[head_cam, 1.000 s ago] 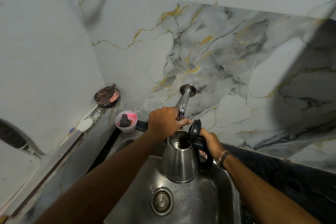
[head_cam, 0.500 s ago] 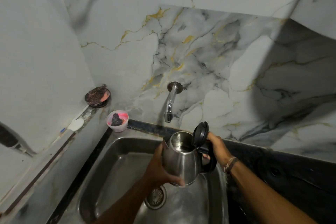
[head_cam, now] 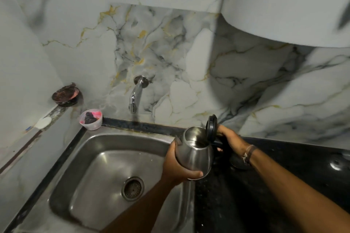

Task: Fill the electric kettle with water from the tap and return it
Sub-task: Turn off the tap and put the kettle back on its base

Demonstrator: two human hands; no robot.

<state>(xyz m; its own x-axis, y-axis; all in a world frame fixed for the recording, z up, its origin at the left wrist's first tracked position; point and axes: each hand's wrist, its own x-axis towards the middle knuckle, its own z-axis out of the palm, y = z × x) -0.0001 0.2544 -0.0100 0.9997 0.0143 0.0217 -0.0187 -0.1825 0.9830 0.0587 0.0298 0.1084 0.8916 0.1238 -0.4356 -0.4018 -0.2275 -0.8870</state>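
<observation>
The steel electric kettle point(head_cam: 197, 155) hangs over the right rim of the sink point(head_cam: 106, 149), its black lid point(head_cam: 211, 126) flipped up. Dark water shows inside its mouth. My left hand point(head_cam: 177, 166) cups the kettle's body from the left and underneath. My right hand point(head_cam: 228, 140) grips the black handle on the right side. The chrome tap point(head_cam: 135, 96) sticks out of the marble wall, well to the left of the kettle, with no stream visible. A dark round thing point(head_cam: 238, 162), maybe the kettle base, lies on the black counter under my right wrist.
A small pink cup point(head_cam: 91, 119) with a dark scrubber stands at the sink's back left corner. A dark round dish point(head_cam: 65, 93) and a white soap piece point(head_cam: 43, 122) sit on the left ledge. The black counter point(head_cam: 303, 176) runs right of the sink. A white cabinet point(head_cam: 284, 5) hangs overhead.
My left hand left the tap and took the kettle's body. Both hands carried the kettle from under the tap to the right, over the sink's rim.
</observation>
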